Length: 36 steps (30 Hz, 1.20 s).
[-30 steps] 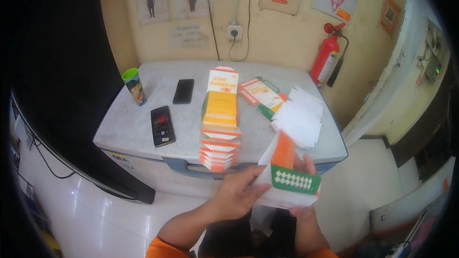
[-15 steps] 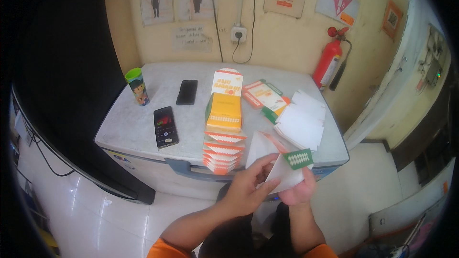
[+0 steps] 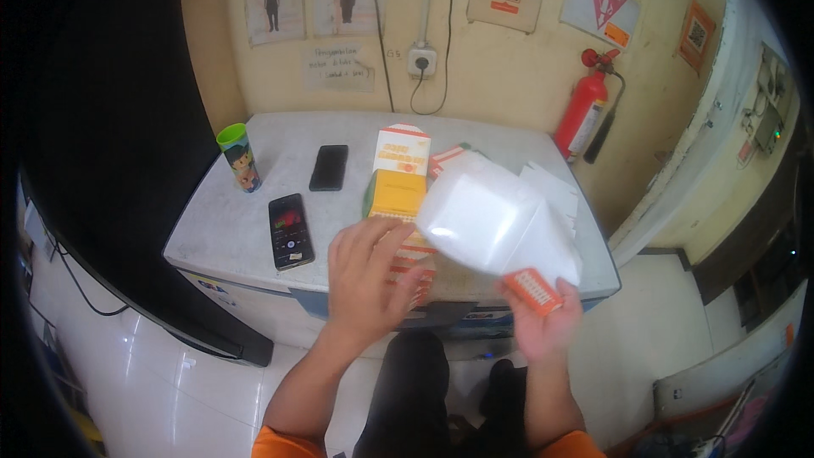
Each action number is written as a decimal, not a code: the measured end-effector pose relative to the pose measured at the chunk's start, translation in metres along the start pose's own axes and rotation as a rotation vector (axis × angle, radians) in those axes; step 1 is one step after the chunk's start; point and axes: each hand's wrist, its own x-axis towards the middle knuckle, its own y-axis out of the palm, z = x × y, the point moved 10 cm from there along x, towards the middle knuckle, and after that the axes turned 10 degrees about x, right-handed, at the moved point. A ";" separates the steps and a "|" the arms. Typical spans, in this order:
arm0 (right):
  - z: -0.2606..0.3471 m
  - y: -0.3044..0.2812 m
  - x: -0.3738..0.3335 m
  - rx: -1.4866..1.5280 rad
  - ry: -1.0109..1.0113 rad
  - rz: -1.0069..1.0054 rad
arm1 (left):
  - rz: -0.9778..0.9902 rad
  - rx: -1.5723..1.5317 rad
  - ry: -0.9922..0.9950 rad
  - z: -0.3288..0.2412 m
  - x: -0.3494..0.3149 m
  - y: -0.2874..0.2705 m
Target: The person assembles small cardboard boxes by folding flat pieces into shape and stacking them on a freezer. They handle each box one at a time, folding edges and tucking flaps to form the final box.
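My right hand pinches the orange printed flap of a folding food carton. The carton is spread, its white inside showing, and it hangs over the near right of the chest top. Over the near end of a row of nested cartons, yellow and orange with white patterns, is my left hand. Its fingers are apart and bent, and nothing shows in them. Whether they touch the row cannot be made out. Partly behind the held carton lie flat printed cartons and white card pieces.
A grey-white chest top bears everything. On its left stand a green patterned cup, a dark phone and a phone with a lit screen. A red fire extinguisher hangs on the wall behind at right.
My left hand has let go of the carton and moved left to the nested row. My right hand has turned the carton, and it now lies more open with its white inside up.
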 end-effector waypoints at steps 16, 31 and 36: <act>-0.145 0.138 0.025 -2.163 -0.404 1.145 | 0.077 -0.197 -0.211 0.056 -0.068 0.031; -0.140 0.122 0.087 -1.672 0.313 1.136 | 0.206 -0.108 -0.039 0.059 -0.065 0.038; -0.171 0.135 0.147 -1.825 -0.128 1.023 | 0.163 -0.080 0.008 0.052 -0.066 0.038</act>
